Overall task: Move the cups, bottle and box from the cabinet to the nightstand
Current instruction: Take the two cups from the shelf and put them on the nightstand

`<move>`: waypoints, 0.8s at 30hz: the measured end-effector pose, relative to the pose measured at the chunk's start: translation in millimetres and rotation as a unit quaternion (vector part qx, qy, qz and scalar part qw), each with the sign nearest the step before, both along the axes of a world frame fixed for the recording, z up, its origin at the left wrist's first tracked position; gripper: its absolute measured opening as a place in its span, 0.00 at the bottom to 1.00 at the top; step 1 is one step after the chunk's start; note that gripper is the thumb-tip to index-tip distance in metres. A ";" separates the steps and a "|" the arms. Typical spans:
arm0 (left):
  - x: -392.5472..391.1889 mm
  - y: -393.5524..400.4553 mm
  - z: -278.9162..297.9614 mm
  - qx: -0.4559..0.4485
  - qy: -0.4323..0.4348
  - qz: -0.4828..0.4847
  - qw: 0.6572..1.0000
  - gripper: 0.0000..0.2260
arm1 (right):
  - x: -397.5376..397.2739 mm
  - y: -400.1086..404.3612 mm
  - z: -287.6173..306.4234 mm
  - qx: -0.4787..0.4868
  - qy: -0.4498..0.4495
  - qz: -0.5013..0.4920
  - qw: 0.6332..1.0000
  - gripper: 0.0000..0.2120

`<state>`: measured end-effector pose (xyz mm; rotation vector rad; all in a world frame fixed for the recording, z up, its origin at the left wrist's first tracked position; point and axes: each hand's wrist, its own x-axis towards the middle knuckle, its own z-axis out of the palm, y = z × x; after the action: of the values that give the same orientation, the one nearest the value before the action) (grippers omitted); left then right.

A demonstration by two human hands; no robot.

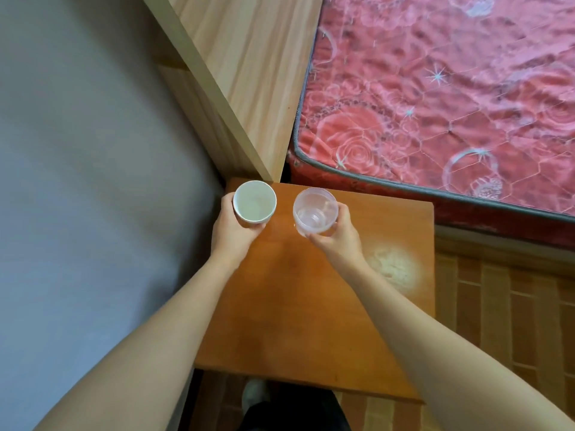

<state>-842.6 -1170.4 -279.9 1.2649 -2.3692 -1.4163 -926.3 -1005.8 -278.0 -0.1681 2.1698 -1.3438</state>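
Head cam: left hand (231, 233) grips a white paper cup (255, 201) at the nightstand (311, 306) far-left corner, right hand (334, 233) holds a clear plastic cup (315, 211) beside it. Both look light and squashy, so easy side grips.
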 end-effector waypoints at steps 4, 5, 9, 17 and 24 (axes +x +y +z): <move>0.2 -4.2 -20.5 0.005 -0.020 -0.010 1.000 0.32 | -0.9 -10.6 -17.1 0.005 0.001 0.000 1.000 0.30; 0.6 -5.3 -24.2 0.005 -0.022 -0.012 1.000 0.32 | -0.8 -13.2 -19.0 0.006 0.003 0.001 1.000 0.30; -1.1 -8.9 -31.1 0.001 -0.017 -0.014 1.000 0.32 | -2.1 -21.9 -23.7 -0.001 0.014 0.004 1.000 0.30; -2.9 -17.0 -27.9 0.010 -0.018 -0.031 0.999 0.32 | -0.6 -31.3 -25.7 -0.002 0.034 0.003 0.999 0.30; -7.5 -22.1 -32.0 -0.004 -0.045 -0.037 0.998 0.35 | 4.4 -32.8 -26.5 0.006 0.045 0.000 0.999 0.33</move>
<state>-850.1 -1192.5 -312.0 1.2778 -2.5022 -1.3970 -921.9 -1038.6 -304.4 -0.2272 2.2526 -1.3464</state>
